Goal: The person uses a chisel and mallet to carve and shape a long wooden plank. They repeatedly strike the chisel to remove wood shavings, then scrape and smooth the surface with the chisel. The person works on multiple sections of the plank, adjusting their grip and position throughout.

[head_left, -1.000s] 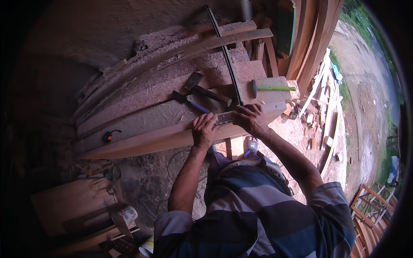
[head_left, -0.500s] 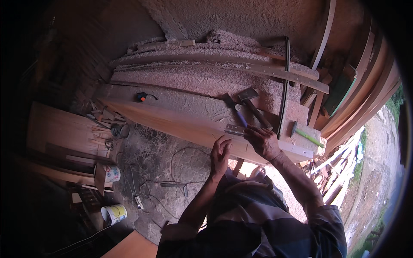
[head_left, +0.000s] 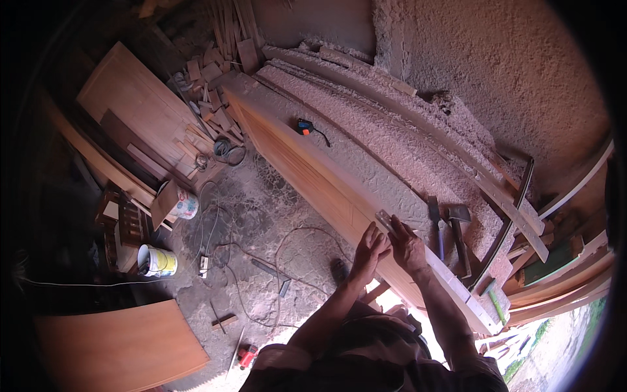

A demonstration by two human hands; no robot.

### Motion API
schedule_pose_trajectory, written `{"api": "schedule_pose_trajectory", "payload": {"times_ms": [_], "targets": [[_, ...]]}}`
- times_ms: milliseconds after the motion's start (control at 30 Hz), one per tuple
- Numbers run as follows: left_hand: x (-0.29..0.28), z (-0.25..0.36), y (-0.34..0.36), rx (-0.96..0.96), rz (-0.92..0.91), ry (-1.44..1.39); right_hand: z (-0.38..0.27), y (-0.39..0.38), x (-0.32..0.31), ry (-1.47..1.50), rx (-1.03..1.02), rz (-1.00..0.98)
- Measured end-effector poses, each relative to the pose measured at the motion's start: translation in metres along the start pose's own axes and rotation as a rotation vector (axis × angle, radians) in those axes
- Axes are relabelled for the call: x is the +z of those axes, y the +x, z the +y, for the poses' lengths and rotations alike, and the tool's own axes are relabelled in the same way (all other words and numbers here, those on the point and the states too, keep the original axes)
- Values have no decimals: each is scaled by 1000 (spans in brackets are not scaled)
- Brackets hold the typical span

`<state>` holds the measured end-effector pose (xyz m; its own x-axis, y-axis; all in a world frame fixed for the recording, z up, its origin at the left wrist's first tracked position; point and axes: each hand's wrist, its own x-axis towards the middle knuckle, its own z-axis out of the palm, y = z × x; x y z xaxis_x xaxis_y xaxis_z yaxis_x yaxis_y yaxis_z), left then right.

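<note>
A long panelled wooden door (head_left: pixel 307 171) stands on its edge alongside the workbench. My right hand (head_left: pixel 408 251) is closed on a metal hinge leaf (head_left: pixel 384 219), which lies on the door's upper edge. Beside it, my left hand (head_left: pixel 371 249) is at the door's near side with its fingers bent together; whatever they hold is too small to make out. To the right of the hands lie a chisel with a purple-blue handle (head_left: pixel 440 243), a hatchet-like tool with a wide head (head_left: pixel 459 214) and a hammer with a green handle (head_left: pixel 496 304).
A tape measure (head_left: pixel 305 127) rests farther along the bench. Wood shavings (head_left: pixel 392 134) cover the back, under long boards. Cables (head_left: pixel 277 261) and a metal square (head_left: pixel 282 287) lie on the floor, with buckets (head_left: pixel 160 261) and panels to the left. A red power tool (head_left: pixel 247 356) is nearby.
The view has turned, so the bench now runs diagonally. My hands have come together, and the hinge has moved onto the door's edge. The left hand sits close beside the right.
</note>
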<state>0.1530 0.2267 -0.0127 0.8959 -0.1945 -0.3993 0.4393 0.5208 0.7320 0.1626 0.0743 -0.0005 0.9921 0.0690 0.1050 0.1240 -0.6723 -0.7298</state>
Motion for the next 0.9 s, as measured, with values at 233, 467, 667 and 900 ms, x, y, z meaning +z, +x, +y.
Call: {"api": "schedule_pose_trajectory", "payload": {"times_ms": [233,467,667,900], "targets": [[-99,24,10,-66,84,324,95,116,21,-475,19,-26],[-190,17,-37,-188,304,564,126,116,50,-391,331,-359],[-231,4,-71,-231,385,677,146,47,-34,-321,292,59],[-210,-18,-66,-231,393,693,229,-19,-86,-484,613,5]]}}
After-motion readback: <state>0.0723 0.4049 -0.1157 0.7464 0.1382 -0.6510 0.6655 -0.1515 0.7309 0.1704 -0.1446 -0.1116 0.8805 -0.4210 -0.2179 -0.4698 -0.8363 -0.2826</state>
